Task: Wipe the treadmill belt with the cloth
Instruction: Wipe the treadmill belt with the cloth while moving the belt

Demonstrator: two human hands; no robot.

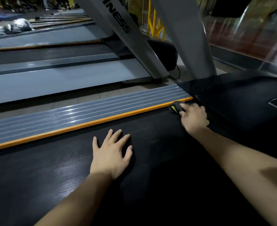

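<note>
Head cam, looks fwd and down, close over treadmill belt [134, 185].

Two bare hands on a black treadmill belt [150, 160], one of them pressing a cloth into its far corner.

The left hand [111, 154] lies flat on the belt with fingers spread, near the orange strip [85, 124] along the belt's left edge. The right hand [194, 117] reaches to the far left corner, closed over a dark cloth [175, 107] with a yellow patch, just beside the black front cover [240, 98]. A grey ribbed side rail [69, 115] runs outside the strip.
</note>
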